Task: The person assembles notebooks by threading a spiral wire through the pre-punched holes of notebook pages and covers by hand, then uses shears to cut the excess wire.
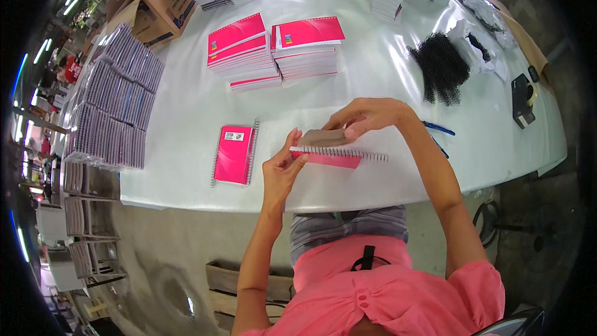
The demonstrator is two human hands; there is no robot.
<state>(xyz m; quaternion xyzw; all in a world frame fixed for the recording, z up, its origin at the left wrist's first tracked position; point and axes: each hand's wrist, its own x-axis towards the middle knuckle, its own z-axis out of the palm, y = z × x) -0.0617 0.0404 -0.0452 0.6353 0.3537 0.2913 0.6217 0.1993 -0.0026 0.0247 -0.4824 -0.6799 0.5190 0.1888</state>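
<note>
"Two hands are nr the mid of the pic. What's our left hand (283, 168) got?"

"Our left hand has the left end of the pink notebook (334, 160), just right of the mid of the pic. Thumb's on the near side, other fingers behind, clamped on it."

"OK, & our right hand (375, 116)?"

"It's just above, w/ thumb & fingers clamped on a gray-brown block (326, 139). We see the block right behind the notebook's top edge. Can't tell if they touch, b/c the angle's bad."

"What abt the black coil (377, 157)?"

"It runs along the notebook's top edge & pokes out past the right end."

"Anything else nr us?"

"Yep. Another pink book (234, 157) lies flat, left of the mid, w/ coils on both long sides. Up top in the mid we've got two pink piles, left pile (249, 74) & right pile (308, 62), side by side."

"And on the R side of the pic?"

"We see blue pliers (440, 128) nr our right arm, partly hidden by it. Up from there's a heap of black coils (443, 68), & a tape holder (521, 101) sits nr the far right. All on the white table (180, 106)."
</note>
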